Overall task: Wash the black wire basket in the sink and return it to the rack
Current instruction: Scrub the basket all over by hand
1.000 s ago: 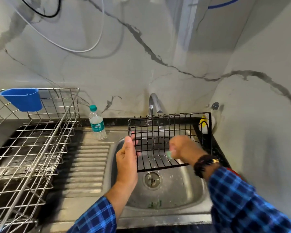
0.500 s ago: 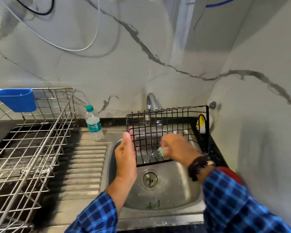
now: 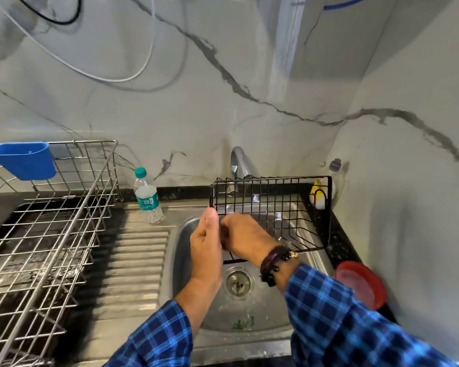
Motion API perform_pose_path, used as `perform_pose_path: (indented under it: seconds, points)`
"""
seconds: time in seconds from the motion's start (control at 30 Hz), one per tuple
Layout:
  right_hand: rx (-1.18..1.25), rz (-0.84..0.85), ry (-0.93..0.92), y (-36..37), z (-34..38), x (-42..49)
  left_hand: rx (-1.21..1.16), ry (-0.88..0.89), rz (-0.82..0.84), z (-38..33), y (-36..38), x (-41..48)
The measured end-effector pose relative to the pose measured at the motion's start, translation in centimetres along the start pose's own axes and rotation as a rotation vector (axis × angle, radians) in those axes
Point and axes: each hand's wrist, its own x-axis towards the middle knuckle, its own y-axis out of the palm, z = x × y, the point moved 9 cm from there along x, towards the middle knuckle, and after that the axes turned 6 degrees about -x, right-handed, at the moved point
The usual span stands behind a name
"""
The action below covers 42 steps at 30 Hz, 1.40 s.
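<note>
Your dark desk carries a steel sink, a wire rack to its left, a water bottle on the drainboard, and a red lid to the right.

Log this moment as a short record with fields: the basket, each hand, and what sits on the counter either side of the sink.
object: black wire basket held over the sink, in front of the faucet
left: left hand grips the basket's left edge
right: right hand at its lower left corner, fingers hidden
counter left: steel rack with blue holder hung on its rim; water bottle beside it
counter right: red lid
</note>
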Motion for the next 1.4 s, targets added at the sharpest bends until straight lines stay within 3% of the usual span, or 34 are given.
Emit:
perform_pose_path:
  seconds: [0.07,0.2,0.33,0.43,0.57,0.63,0.8,0.87,0.93,1.03,1.17,1.27,1.33,1.4]
  points:
    - [0.042,-0.004,-0.053,0.1,0.7,0.0,-0.026,-0.036,-0.018,0.1,-0.1,-0.1]
    - [-0.131,-0.172,-0.006,-2.6,-3.3,-0.3,-0.022,-0.065,-0.007,-0.7,-0.8,0.4]
    - [-0.31,-0.436,0.221,-8.8,-9.3,0.1,-0.065,-0.09,-0.012,-1.2,-1.3,0.8]
    - [-0.317,-0.457,0.241,-8.5,-7.5,0.6,-0.067,-0.18,-0.022,-0.3,-0.6,-0.3]
    - [-0.055,-0.448,0.025,-5.1,0.7,1.3,-0.043,-0.284,-0.009,1.3,0.9,-1.6]
    - [0.12,-0.456,0.009,-4.5,1.1,1.8,-0.053,-0.283,-0.023,1.4,0.7,-1.6]
    - [0.312,-0.582,0.406,-7.1,-9.5,1.3,-0.108,-0.304,-0.201,1.8,-2.2,-1.5]
    - [0.557,-0.661,0.55,-7.8,-13.0,0.8,-0.135,-0.339,-0.2,1.9,-2.4,-1.9]
    - [0.749,-0.762,0.603,-8.4,-13.0,0.0,-0.13,-0.367,-0.175,2.0,-1.8,-2.1]
    - [1.005,-0.81,0.511,-8.6,-9.3,-0.4,-0.16,-0.408,-0.158,2.6,-0.7,-2.6]
    - [0.847,-0.63,0.262,-6.9,-1.5,0.6,-0.161,-0.399,-0.103,2.5,0.3,-2.4]
    - [0.756,-0.492,0.232,-4.7,0.8,1.5,-0.099,-0.315,-0.052,0.3,1.0,-2.2]
    - [0.907,-0.467,0.311,-4.7,-0.7,1.9,-0.049,-0.292,-0.014,-0.8,1.1,-1.8]
    - [1.223,-0.467,0.368,-5.1,-2.5,1.8,0.021,-0.26,0.005,-1.7,1.3,-1.3]
